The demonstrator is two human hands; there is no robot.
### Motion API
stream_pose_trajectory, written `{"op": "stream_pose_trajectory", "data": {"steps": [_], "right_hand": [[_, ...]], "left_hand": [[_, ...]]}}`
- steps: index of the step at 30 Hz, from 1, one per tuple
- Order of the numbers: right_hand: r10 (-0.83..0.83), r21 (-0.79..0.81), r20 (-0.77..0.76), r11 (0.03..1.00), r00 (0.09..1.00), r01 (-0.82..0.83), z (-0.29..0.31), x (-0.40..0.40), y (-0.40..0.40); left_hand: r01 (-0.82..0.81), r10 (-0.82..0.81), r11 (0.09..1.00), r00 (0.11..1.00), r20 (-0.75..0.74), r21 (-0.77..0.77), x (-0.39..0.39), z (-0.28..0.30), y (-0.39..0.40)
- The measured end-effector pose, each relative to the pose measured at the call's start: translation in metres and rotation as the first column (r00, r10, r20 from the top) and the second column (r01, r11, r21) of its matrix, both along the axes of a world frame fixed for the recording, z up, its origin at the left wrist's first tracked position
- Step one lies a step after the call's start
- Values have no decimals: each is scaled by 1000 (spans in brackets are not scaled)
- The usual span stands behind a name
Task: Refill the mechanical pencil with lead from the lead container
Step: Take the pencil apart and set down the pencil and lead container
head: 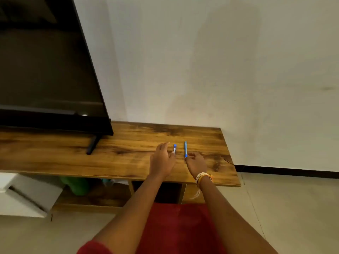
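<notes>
A blue mechanical pencil [185, 148] lies on the wooden table [128, 158], pointing away from me. Just left of it lies the small lead container [174, 149], a white tube with a blue cap. My left hand [162, 160] hovers over the table with fingers spread, its thumb touching the near end of the container. My right hand [196, 163], with bangles at the wrist, has its fingertips at the near end of the pencil. Neither object is lifted off the table.
A large black television [45, 70] stands on the left of the table, its foot [91, 146] reaching toward the front. The table's right edge is close to the pencil. A lower shelf holds a green object [77, 186]. A white box [27, 195] sits on the floor.
</notes>
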State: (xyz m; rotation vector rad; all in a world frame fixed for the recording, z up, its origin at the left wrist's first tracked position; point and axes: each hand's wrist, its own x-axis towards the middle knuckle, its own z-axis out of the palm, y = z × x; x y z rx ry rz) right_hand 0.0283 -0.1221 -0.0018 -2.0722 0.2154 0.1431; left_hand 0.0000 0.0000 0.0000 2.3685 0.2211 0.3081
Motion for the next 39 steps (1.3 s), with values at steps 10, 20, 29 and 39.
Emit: {"op": "stream_pose_trajectory", "data": {"steps": [10,20,29,39], "right_hand": [[-125,-130,93,982,988,136,-58,63,6],[10,-406,59,914,998,15,-74,101,5],[-140,513,-311,808,940,290,-50,108,7],[-58,769,-424,505,904,393,-35,93,1]], "left_hand": [[-105,113,884,994,-10,-455,56,-60,9],[-226,202,730,973,-112,-645,91,-68,20],[-237,137,615,971,-194,-752,92,-56,8],[-292,-16,124,955,-296,-948,85,-54,-28]]}}
